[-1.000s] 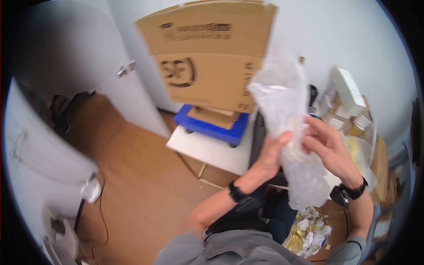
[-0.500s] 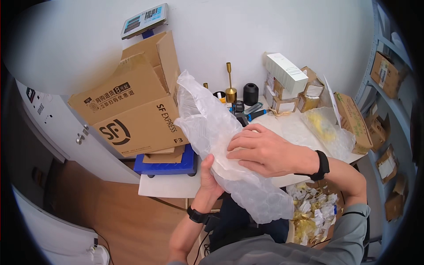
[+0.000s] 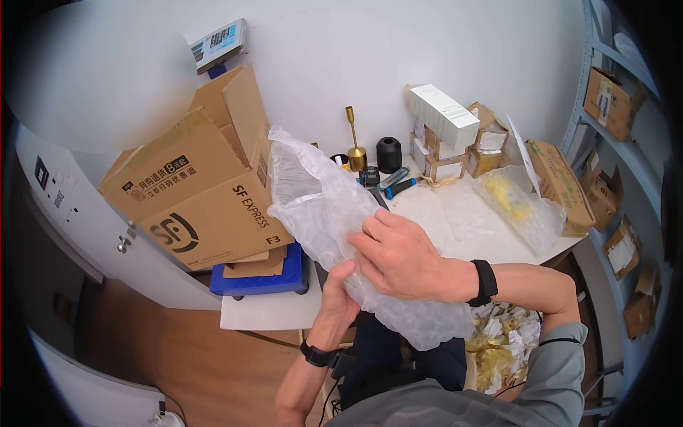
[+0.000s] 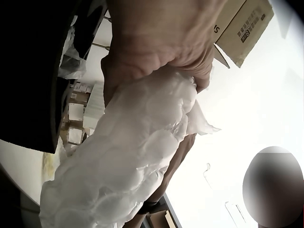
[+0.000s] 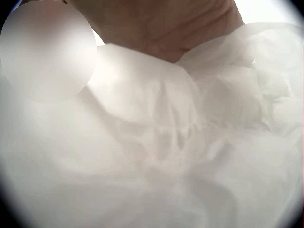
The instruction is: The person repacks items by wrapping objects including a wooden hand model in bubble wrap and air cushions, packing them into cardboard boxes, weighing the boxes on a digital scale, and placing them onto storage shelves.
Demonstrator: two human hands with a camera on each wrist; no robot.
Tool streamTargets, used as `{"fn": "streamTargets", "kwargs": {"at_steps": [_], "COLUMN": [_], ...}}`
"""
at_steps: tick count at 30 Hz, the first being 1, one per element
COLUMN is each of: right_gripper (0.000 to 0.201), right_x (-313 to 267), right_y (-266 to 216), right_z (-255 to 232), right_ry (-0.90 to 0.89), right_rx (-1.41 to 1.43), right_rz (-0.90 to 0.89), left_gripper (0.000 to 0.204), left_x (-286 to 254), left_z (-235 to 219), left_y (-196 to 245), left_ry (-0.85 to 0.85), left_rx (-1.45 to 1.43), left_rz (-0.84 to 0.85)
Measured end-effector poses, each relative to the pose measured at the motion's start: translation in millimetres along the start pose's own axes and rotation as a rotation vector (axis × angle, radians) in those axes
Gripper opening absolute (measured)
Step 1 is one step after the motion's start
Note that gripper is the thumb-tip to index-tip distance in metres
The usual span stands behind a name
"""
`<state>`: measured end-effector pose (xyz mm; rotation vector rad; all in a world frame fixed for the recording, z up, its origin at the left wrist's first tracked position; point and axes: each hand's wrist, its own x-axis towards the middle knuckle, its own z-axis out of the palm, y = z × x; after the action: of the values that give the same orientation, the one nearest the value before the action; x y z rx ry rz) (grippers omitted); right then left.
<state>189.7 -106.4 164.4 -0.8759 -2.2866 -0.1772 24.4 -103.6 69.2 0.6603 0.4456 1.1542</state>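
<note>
A long bundle of translucent bubble wrap slants across the front of the body, its upper left end loose and flaring. From below, the left hand grips it, thumb on the near side, other fingers hidden behind the wrap. My right hand lies over the top of the wrap with bent fingers pinching its surface. The left wrist view shows the bubbled wrap held under the left hand. In the right wrist view, wrap fills most of the picture below the right hand.
An SF Express carton stands on a blue scale at the left. Behind the wrap are a gold candlestick, a black cylinder and stacked small boxes. A bin of crumpled paper sits below the white table.
The view has swung right since the first frame, and the wrap has tilted toward the left. The right hand has moved on top of it, its fingers now more bent than half a second ago.
</note>
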Motion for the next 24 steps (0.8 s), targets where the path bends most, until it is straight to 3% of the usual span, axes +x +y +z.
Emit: {"fn": "streamTargets", "kwargs": {"at_steps": [2,3,5,8,12,15,17,19,21,22,24], "right_gripper": [0.026,0.026,0.029,0.034,0.033,0.031,0.033,0.044,0.061,0.061,0.07], "right_x": [-2,-1,1,-9,-16,-11,3,23,38,44,54], "right_y": [0,2,8,4,-6,8,41,74,96,106,117], "right_z": [1,-3,-16,-21,-20,-27,-31,-37,-23,-14,0], "right_ry": [-0.138,-0.137,-0.248,-0.201,-0.223,-0.291,-0.215,0.063,-0.039,-0.032,-0.435], "right_rx": [0.241,0.239,0.254,0.072,-0.076,-0.041,0.464,0.292,0.591,0.591,1.253], "right_rz": [0.179,0.179,-0.053,-0.211,-0.16,-0.181,-0.181,-0.057,0.399,0.407,0.69], "left_gripper": [0.068,0.068,0.064,0.061,0.058,0.06,0.064,0.064,0.064,0.064,0.064], "left_x": [0,0,3,-2,-1,2,3,-1,1,4,8], "left_z": [-1,-3,-10,6,2,-12,-14,-7,0,1,2], "left_y": [2,1,-1,9,4,7,12,20,23,22,20], "left_ry": [0.07,0.068,0.095,0.06,0.077,-0.009,0.022,0.014,0.03,0.028,0.023], "left_rx": [-0.054,-0.053,-0.21,-0.213,-0.15,0.06,0.04,0.052,0.108,0.113,0.134], "left_rz": [-0.022,-0.022,-0.055,-0.045,-0.026,-0.121,-0.164,-0.202,-0.258,-0.266,-0.288]}}
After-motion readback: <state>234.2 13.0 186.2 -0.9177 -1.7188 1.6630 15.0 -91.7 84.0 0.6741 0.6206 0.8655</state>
